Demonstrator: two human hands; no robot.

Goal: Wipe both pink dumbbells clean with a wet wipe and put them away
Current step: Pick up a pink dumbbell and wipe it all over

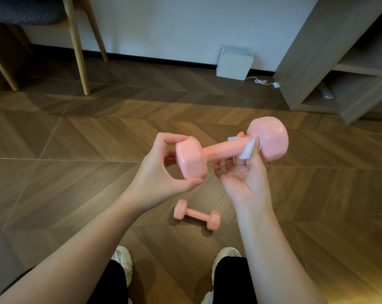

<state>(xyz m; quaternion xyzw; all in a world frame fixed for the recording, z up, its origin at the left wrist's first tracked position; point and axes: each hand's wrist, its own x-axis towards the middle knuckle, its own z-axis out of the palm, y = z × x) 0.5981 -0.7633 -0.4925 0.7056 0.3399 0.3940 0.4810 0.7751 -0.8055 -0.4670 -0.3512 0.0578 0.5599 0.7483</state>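
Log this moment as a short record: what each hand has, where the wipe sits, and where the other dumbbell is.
left hand: grips one end head of the raised pink dumbbell
right hand: pinches the white wet wipe around that dumbbell's handle, beside the far head
second pink dumbbell: lies untouched on the brown wooden floor, below the hands
put away: neither dumbbell yet

I see the wood floor [76, 132] carrying one pink dumbbell [196, 215], a white box [232, 65] and, possibly, its cable [263, 81].

left grip [161, 170] and right grip [244, 176] raised, curled.
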